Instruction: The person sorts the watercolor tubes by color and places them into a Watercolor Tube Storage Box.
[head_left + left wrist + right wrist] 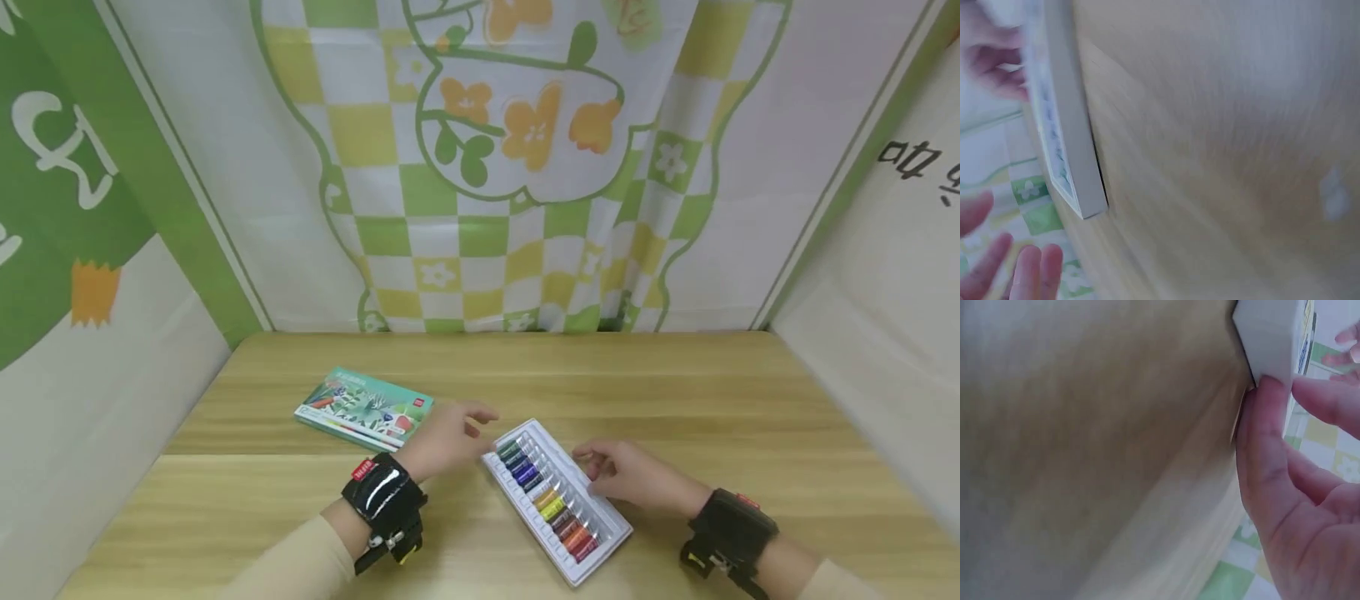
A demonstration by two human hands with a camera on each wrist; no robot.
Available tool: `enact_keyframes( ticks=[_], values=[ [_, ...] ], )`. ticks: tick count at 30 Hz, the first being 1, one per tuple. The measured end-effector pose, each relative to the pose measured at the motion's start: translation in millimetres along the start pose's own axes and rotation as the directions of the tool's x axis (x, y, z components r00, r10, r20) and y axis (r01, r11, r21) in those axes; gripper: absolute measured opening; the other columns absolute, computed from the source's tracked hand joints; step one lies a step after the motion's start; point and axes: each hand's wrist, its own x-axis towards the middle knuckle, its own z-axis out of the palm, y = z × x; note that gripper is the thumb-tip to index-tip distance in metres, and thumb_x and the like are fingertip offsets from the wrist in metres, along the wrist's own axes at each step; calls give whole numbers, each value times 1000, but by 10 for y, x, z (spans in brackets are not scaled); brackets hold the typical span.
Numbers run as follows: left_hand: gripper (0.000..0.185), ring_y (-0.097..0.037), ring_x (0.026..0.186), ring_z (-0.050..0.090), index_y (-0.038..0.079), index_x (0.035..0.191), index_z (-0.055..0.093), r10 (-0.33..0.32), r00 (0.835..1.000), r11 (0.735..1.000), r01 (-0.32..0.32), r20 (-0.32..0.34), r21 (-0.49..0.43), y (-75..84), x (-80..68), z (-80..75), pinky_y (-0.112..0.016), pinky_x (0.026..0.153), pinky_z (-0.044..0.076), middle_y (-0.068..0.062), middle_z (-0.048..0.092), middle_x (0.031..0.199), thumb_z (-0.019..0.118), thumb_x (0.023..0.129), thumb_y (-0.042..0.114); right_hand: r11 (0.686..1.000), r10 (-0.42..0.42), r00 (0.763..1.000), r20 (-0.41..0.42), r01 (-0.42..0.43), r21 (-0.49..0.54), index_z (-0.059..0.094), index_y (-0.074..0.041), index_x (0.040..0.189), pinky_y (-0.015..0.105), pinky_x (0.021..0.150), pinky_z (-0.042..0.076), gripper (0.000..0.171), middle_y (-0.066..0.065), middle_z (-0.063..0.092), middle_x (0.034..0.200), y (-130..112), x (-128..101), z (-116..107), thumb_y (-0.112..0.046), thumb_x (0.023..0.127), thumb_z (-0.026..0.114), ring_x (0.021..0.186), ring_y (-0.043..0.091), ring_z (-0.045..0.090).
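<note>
A white tray [611,523] holding a row of several coloured paint tubes [546,498] lies slantwise on the wooden table. My left hand [478,422] hovers just left of the tray's far corner, fingers spread and relaxed, holding nothing. My right hand [590,463] rests against the tray's right long edge. In the right wrist view its thumb [1259,419] presses the tray's side wall [1266,339], the other fingers straight above it. The left wrist view shows the tray's edge [1069,134], my left fingertips [1025,275] apart from it, and the right hand's fingers [994,65] beyond.
A green printed box [363,408] lies flat at the table's left, just behind my left hand. Printed green and white cloth walls enclose the table [720,400] at the back and both sides. Black camera bands sit on both wrists.
</note>
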Motion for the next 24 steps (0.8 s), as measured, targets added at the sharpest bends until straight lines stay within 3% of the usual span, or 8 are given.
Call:
enact_keyframes(
  ticks=[2, 5, 10, 14, 18, 24],
  values=[
    [40, -28, 95, 68, -4, 128, 66, -87, 996, 982, 82, -22, -171, -2, -69, -66, -41, 78, 59, -15, 69, 113, 74, 91, 8, 999, 23, 1000, 3, -23, 35, 56, 14, 134, 26, 68, 52, 54, 3, 63, 96, -22, -22, -11, 0, 86, 73, 83, 16, 58],
    [43, -25, 85, 69, -13, 132, 59, -155, 985, 930, 170, 70, -326, -14, -152, -85, -39, 76, 60, -17, 70, 105, 68, 95, 7, 993, 71, 997, 9, -71, 92, 50, 18, 138, 29, 63, 55, 61, 6, 62, 97, -80, -68, -5, 1, 84, 74, 78, 19, 60],
    [48, -24, 86, 71, -15, 141, 49, -201, 947, 859, 293, 249, -419, 9, -276, 32, -37, 78, 60, -17, 69, 115, 61, 99, 7, 971, 123, 992, 14, -123, 206, 40, 21, 143, 36, 61, 60, 69, 12, 59, 103, -177, -118, 100, 7, 83, 71, 75, 22, 63],
    [54, -27, 87, 72, -18, 146, 37, -208, 925, 824, 341, 317, -453, 72, -330, 148, -36, 77, 61, -16, 68, 115, 55, 100, 3, 963, 116, 993, -18, -108, 246, 34, 21, 146, 36, 61, 60, 72, 22, 57, 117, -239, -129, 177, 8, 85, 71, 76, 23, 63],
    [56, -26, 88, 70, -18, 148, 34, -177, 931, 817, 319, 319, -480, 145, -314, 218, -35, 76, 61, -19, 65, 119, 52, 98, -3, 967, 77, 996, -51, -62, 248, 33, 23, 145, 35, 63, 61, 70, 28, 55, 122, -252, -110, 184, 8, 86, 70, 79, 24, 63],
    [64, -20, 86, 64, -14, 146, 42, -147, 959, 813, 258, 244, -522, 228, -208, 318, -35, 77, 59, -15, 65, 108, 54, 83, -11, 952, 130, 988, -88, -99, 290, 31, 23, 146, 34, 70, 61, 69, 28, 54, 127, -206, -70, 141, 6, 90, 68, 85, 23, 65]
  ],
)
